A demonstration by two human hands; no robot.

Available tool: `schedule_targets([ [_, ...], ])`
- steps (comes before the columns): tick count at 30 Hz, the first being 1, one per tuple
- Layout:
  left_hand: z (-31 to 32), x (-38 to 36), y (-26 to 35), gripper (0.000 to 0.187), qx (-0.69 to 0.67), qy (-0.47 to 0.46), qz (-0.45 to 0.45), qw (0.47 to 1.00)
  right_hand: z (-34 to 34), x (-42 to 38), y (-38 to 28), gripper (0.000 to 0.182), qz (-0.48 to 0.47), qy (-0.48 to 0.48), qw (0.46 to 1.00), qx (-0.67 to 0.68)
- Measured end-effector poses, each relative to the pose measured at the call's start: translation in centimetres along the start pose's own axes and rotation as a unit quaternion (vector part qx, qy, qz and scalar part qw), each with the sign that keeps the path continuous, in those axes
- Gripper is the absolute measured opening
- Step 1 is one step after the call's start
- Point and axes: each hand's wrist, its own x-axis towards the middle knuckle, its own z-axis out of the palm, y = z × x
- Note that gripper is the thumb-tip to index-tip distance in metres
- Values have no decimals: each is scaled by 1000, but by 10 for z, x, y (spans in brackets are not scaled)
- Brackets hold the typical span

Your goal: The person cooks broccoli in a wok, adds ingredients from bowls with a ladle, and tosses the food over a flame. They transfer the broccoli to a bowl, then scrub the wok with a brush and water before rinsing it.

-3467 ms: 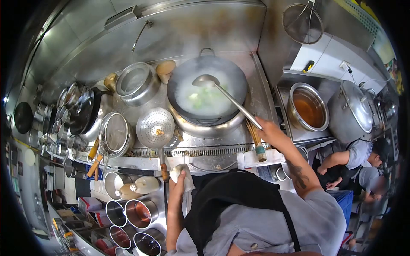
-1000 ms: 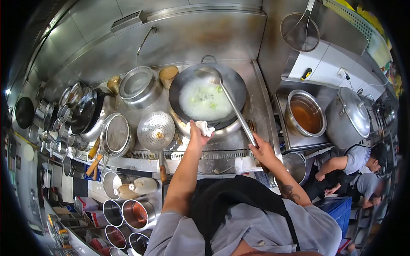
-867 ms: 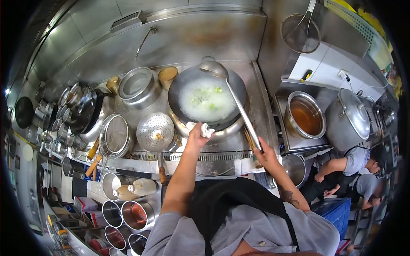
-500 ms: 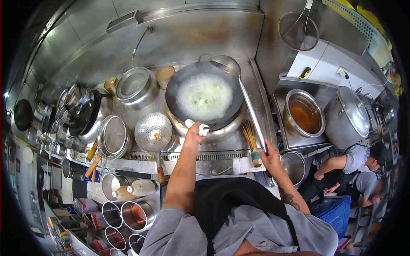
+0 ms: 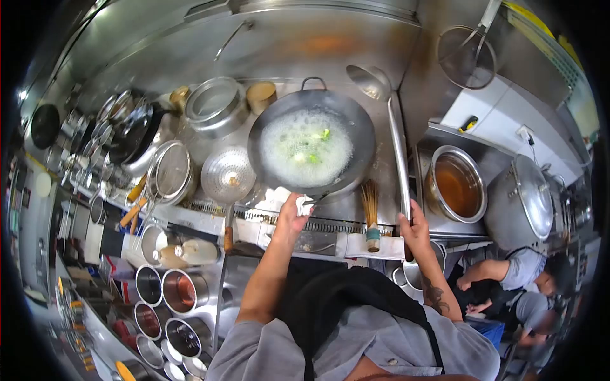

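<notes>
My left hand (image 5: 291, 219) is closed round the near handle of a black wok (image 5: 361, 130), with a white cloth (image 5: 304, 204) bunched in the grip. Pale bubbling liquid (image 5: 298, 155) fills the wok's middle, and a few bright green pieces (image 5: 323, 134) float in it. In my right hand (image 5: 414, 230) is the long handle of a steel ladle (image 5: 399, 159). Its bowl (image 5: 370, 82) is beyond the wok's far right side, apart from the rim. A bamboo brush (image 5: 370, 213) stands between my two hands, bristles pointing away from me.
Left of the wok lie a perforated skimmer (image 5: 227, 178) and a mesh strainer (image 5: 170, 168). A pot of brown liquid (image 5: 459, 184) and a large lidded pot (image 5: 522, 203) stand at the right. Several metal containers (image 5: 184, 289) sit lower left. Other people (image 5: 508, 279) work at lower right.
The ladle's bowl has moved right, away from the wok's far rim. The far handle and green pieces show more plainly. The camera view has shifted; both hands keep their grips.
</notes>
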Motion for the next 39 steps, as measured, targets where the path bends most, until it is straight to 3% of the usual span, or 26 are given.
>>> schedule_targets([
  [3,0,-18,-1,5,-19,0,-17,1000,-3,3,-3,44,82,-32,996,11],
  [9,-14,-55,-4,6,-48,-12,-27,998,10,-5,-4,45,-7,-31,997,-76],
  [19,-47,-83,32,11,-60,-19,-40,997,51,-17,-77,50,94,-102,987,-76],
  [21,-55,-84,41,10,-78,-23,-56,995,59,-14,-80,52,21,-101,992,-77],
  [22,-61,-85,46,10,-92,-43,-72,992,66,-8,-85,54,-95,-95,982,-131],
  [23,-69,-88,49,10,-107,-60,-90,988,61,-10,-95,54,10,-119,982,-146],
  [26,-83,-87,58,10,-97,-89,-91,987,73,1,-140,57,82,-164,962,-203],
  [28,-86,-89,68,11,-90,-95,-113,985,76,13,-145,56,-77,-203,927,-307],
  [29,-89,-90,72,11,-92,-97,-114,984,78,19,-151,56,-77,-202,926,-310],
  [31,-96,-92,77,13,-66,-83,-88,990,83,32,-175,56,-151,-233,855,-438],
  [33,-106,-85,79,14,-75,-101,-92,988,90,44,-195,54,-161,-256,837,-456],
  [39,-112,-83,87,13,-115,-130,-117,978,123,63,-270,50,-127,-306,682,-652],
])
